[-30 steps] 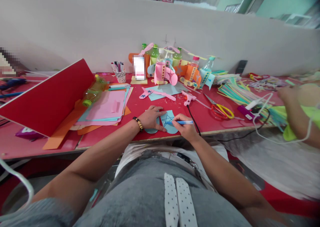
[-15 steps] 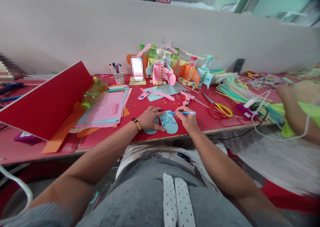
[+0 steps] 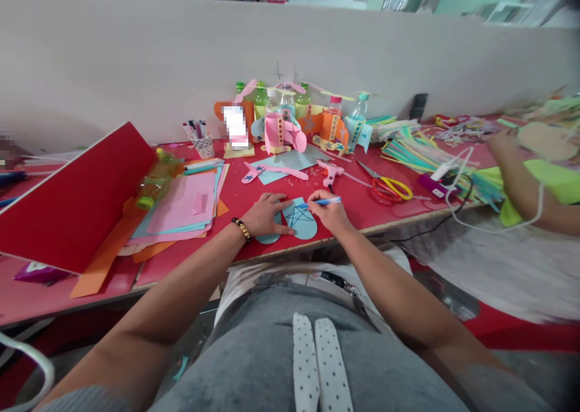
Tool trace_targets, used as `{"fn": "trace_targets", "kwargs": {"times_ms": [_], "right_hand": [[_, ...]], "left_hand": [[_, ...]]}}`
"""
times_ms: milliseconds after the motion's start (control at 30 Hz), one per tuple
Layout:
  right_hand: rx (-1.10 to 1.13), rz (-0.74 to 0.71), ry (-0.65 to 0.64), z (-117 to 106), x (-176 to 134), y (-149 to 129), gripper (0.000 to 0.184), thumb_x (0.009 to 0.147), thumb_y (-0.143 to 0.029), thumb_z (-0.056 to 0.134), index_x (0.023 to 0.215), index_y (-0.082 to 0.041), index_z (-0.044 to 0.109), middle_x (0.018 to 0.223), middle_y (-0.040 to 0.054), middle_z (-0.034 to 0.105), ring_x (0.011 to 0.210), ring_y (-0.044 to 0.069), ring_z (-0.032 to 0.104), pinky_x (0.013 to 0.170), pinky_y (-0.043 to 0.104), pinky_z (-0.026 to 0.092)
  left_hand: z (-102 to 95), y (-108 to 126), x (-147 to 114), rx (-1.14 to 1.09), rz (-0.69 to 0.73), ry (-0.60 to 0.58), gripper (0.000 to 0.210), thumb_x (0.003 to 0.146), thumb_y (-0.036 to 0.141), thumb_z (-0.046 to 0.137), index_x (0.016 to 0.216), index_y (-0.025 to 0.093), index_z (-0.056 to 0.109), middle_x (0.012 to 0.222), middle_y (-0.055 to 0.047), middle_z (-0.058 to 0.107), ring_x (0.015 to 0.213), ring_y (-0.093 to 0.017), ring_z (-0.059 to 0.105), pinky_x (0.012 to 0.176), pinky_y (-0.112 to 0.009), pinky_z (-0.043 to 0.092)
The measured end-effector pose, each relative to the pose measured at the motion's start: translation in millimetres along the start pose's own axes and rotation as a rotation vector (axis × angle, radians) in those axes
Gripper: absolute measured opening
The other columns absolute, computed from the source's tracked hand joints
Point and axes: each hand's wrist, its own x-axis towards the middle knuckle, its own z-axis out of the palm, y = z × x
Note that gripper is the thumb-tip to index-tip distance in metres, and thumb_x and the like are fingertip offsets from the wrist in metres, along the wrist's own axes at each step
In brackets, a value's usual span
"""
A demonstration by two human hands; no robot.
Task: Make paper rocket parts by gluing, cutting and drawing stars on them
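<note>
A blue paper cutout (image 3: 304, 226) with one rounded end lies near the table's front edge, a star drawn on it in dark lines. My right hand (image 3: 330, 211) grips a blue pen (image 3: 327, 201), its tip at the upper part of the cutout. Fingers spread, my left hand (image 3: 265, 214) lies flat, its thumb and forefinger reaching to the cutout's left edge. Partly under that hand is a second blue cutout (image 3: 269, 238). Just beyond the hands lie a pink propeller-shaped paper piece (image 3: 276, 171) with blue stars and a pink glue gun (image 3: 330, 171).
Scissors (image 3: 390, 188) and a purple power strip (image 3: 435, 185) with a white cable lie to the right. Paper sheets (image 3: 181, 203), a plastic bottle (image 3: 156, 179) and a leaning red board (image 3: 77, 200) are on the left. Decorated bottles (image 3: 281, 128) stand behind. A co-worker's arm (image 3: 521, 170) is at far right.
The view has shifted slightly, so the tabletop things sit further left in the picture. The pen tip has moved a little across the drawn star; my left hand keeps its place on the paper.
</note>
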Motion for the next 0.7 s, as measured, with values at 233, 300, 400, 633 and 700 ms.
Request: {"fn": "trace_targets", "kwargs": {"times_ms": [233,300,400,633,700], "right_hand": [[-0.023,-0.015,-0.017,2.1,1.7,6.4,0.011,0.079,-0.03,0.059,0.076,-0.019,0.06,0.066,-0.0008,0.061,0.062,0.014,0.057,0.058,0.023,0.042],[-0.029,-0.019,-0.014,2.4,2.0,5.9,0.012,0.079,-0.03,0.06,0.075,-0.019,0.059,0.066,-0.0008,0.061,0.062,0.014,0.056,0.058,0.023,0.042],[-0.034,-0.024,-0.002,2.7,1.7,3.5,0.012,0.079,-0.03,0.06,0.075,-0.019,0.06,0.066,-0.0008,0.061,0.061,0.013,0.056,0.058,0.023,0.042],[-0.036,-0.031,0.024,3.5,1.7,1.4,0.009,0.079,-0.027,0.059,0.076,-0.019,0.062,0.069,-0.0008,0.063,0.063,0.013,0.058,0.06,0.023,0.043],[-0.041,-0.034,0.027,3.6,2.1,2.6,0.009,0.079,-0.026,0.059,0.076,-0.019,0.063,0.069,-0.0007,0.064,0.064,0.013,0.058,0.061,0.023,0.043]], "left_hand": [[0.5,0.0,0.4,0.015,0.011,0.015,0.094,0.065,0.075,0.065,0.14,0.02,0.05,0.144,-0.014,0.045,0.131,-0.034,0.037,0.11,-0.047,0.031],[1.2,-1.1,0.5,0.017,0.021,0.022,0.093,0.065,0.074,0.066,0.14,0.021,0.05,0.144,-0.013,0.045,0.131,-0.034,0.037,0.11,-0.047,0.031],[1.9,-2.8,0.9,0.022,0.042,0.032,0.093,0.065,0.074,0.067,0.139,0.02,0.05,0.144,-0.014,0.046,0.13,-0.034,0.039,0.11,-0.047,0.031],[2.2,-5.7,1.9,0.038,0.047,0.024,0.094,0.065,0.075,0.065,0.139,0.019,0.051,0.144,-0.014,0.046,0.131,-0.034,0.04,0.109,-0.047,0.033],[2.5,-6.4,1.9,0.043,0.047,0.027,0.092,0.066,0.074,0.066,0.139,0.02,0.051,0.143,-0.014,0.046,0.13,-0.034,0.04,0.11,-0.048,0.033]]}}
